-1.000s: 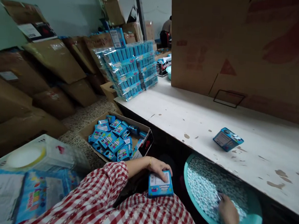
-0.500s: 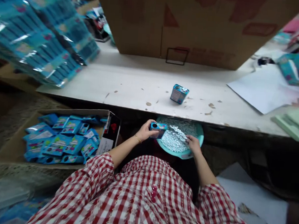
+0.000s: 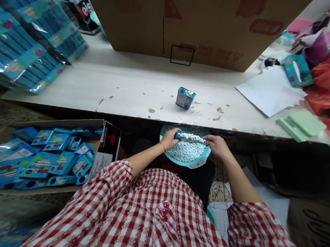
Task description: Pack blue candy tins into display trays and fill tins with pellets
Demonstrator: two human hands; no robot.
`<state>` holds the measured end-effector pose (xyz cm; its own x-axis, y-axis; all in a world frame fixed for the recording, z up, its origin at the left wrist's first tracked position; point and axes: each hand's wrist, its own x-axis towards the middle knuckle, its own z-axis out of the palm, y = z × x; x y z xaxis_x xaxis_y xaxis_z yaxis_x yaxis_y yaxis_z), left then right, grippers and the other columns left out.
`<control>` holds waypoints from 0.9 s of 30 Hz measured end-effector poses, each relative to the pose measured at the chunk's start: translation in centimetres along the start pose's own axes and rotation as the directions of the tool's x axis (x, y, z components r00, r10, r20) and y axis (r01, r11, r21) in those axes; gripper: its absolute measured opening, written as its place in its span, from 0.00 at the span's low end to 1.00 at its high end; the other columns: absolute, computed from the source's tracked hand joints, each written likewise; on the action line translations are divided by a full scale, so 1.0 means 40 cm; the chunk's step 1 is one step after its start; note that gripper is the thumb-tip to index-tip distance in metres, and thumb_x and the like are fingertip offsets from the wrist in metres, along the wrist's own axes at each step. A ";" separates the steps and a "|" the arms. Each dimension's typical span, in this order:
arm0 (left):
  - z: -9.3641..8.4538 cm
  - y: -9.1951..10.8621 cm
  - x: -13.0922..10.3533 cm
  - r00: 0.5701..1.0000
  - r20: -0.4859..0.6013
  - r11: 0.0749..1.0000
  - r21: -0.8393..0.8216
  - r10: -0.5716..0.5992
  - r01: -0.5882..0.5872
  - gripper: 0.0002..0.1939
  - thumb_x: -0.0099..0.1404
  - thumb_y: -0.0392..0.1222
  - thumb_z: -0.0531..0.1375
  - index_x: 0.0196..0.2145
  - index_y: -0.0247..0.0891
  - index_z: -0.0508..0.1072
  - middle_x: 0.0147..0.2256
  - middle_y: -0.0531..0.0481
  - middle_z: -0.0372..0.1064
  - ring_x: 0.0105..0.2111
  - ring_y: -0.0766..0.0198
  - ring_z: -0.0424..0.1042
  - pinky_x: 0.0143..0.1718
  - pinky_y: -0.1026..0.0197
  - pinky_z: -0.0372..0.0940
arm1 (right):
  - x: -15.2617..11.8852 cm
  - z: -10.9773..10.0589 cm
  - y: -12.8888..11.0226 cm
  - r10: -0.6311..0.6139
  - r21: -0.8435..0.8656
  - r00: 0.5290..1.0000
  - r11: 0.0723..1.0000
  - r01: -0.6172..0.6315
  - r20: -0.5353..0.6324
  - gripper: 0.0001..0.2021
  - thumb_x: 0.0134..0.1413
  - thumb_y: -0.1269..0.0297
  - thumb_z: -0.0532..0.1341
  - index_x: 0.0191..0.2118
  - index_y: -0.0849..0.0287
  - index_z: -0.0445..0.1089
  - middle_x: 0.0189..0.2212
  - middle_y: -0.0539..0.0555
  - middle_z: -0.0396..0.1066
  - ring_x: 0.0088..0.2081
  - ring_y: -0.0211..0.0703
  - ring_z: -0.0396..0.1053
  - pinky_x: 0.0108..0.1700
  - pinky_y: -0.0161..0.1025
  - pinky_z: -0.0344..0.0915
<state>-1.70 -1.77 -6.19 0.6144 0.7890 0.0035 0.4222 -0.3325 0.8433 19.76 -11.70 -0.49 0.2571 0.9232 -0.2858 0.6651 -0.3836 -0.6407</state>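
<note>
My left hand point(image 3: 170, 139) is closed around a small blue tin point(image 3: 177, 134), held over the near-left part of a turquoise basin point(image 3: 192, 164). White pellets point(image 3: 187, 151), like small mints or candies, fill much of the basin. In my right hand point(image 3: 216, 145) is a scoop point(image 3: 206, 141) heaped with pellets; its front end reaches the tin's opening, and the load hides most of its shape. Another blue tin point(image 3: 184, 98) stands upright on the white table, with pellets showing at its top.
At the left, an open carton point(image 3: 108, 142) holds several blue packs. Wrapped blue packs point(image 3: 26, 51) are stacked on the table's left end. A large cardboard box point(image 3: 171, 27) stands at the back. Rightward lie white paper point(image 3: 270, 91), a pale green scale-like device point(image 3: 301, 124) and a red bag point(image 3: 329, 81).
The loaded scoop has risen from the pellets and moved left to the tin. My left hand has tilted the tin towards it. The whole view has shifted right.
</note>
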 end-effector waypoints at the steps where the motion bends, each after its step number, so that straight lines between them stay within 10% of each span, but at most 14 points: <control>1: 0.006 0.001 0.002 1.000 0.008 1.000 0.027 0.006 -0.006 0.21 0.50 0.33 0.62 0.43 0.37 0.68 0.40 0.48 0.69 0.42 0.57 0.68 0.47 0.57 0.60 | 0.003 -0.006 -0.014 -0.018 -0.090 1.000 0.996 0.019 0.010 0.16 0.48 0.70 0.52 0.38 0.61 0.75 0.31 0.54 0.74 0.33 0.41 0.68 0.37 0.35 0.61; 12: 0.038 -0.004 0.005 0.997 0.052 0.994 0.096 0.050 -0.054 0.20 0.50 0.33 0.61 0.43 0.38 0.67 0.42 0.47 0.69 0.44 0.56 0.67 0.49 0.54 0.60 | -0.011 -0.020 -0.215 -0.029 -0.591 0.995 0.802 0.083 0.100 0.12 0.50 0.74 0.54 0.37 0.62 0.73 0.35 0.61 0.71 0.42 0.53 0.68 0.45 0.48 0.59; 18: 0.003 -0.072 -0.013 0.996 -0.073 0.985 -0.169 -0.055 0.042 0.21 0.49 0.40 0.64 0.41 0.37 0.66 0.35 0.51 0.68 0.37 0.62 0.68 0.42 0.60 0.62 | -0.059 -0.049 -0.039 0.009 -0.600 1.000 0.800 -0.003 0.007 0.17 0.51 0.75 0.50 0.42 0.55 0.71 0.39 0.56 0.71 0.40 0.47 0.69 0.42 0.41 0.61; 22: 0.017 -0.147 -0.011 0.970 -0.093 0.898 -0.405 -0.225 0.169 0.23 0.48 0.43 0.65 0.40 0.36 0.64 0.33 0.52 0.68 0.35 0.64 0.68 0.41 0.59 0.63 | -0.040 0.084 0.081 0.164 -0.503 0.986 0.851 -0.148 -0.014 0.18 0.53 0.76 0.47 0.45 0.59 0.69 0.42 0.61 0.70 0.40 0.47 0.70 0.40 0.40 0.61; 27: 0.083 -0.164 0.010 0.932 0.033 0.714 -0.633 -0.362 0.299 0.24 0.48 0.48 0.66 0.36 0.36 0.60 0.33 0.51 0.67 0.35 0.65 0.68 0.41 0.57 0.65 | 0.037 0.295 0.077 0.136 -0.349 0.989 0.926 -0.145 -0.050 0.19 0.55 0.76 0.45 0.48 0.61 0.65 0.41 0.59 0.70 0.43 0.46 0.68 0.40 0.37 0.61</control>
<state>-2.01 -0.99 -13.52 0.4419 0.8382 -0.3195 0.0633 0.3261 0.9432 13.90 -11.80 -11.31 0.3800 0.8624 -0.3344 0.8232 -0.4802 -0.3029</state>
